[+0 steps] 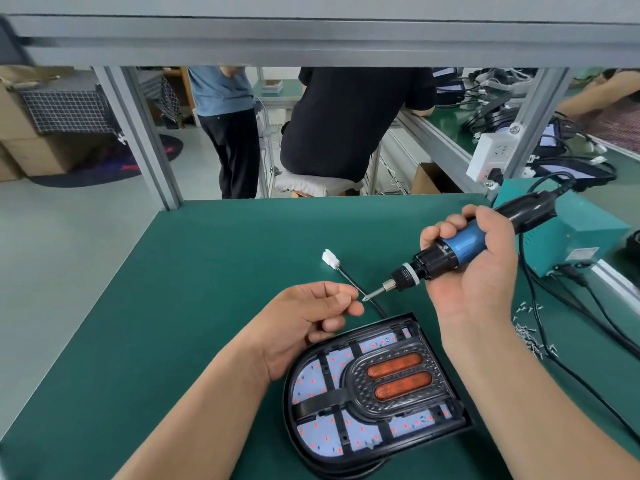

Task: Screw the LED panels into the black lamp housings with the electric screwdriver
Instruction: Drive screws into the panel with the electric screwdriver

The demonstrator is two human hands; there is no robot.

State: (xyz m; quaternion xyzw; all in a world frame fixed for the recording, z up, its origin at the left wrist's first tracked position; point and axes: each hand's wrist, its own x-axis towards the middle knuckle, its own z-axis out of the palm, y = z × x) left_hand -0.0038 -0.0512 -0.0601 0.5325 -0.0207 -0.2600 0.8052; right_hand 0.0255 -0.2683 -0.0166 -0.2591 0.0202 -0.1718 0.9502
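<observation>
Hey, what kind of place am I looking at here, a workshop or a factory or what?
Most likely a small lamp assembly line: a green-matted workbench, an electric screwdriver in the right hand, a black lamp housing with loose screws nearby, and more lamps on the next bench.
</observation>
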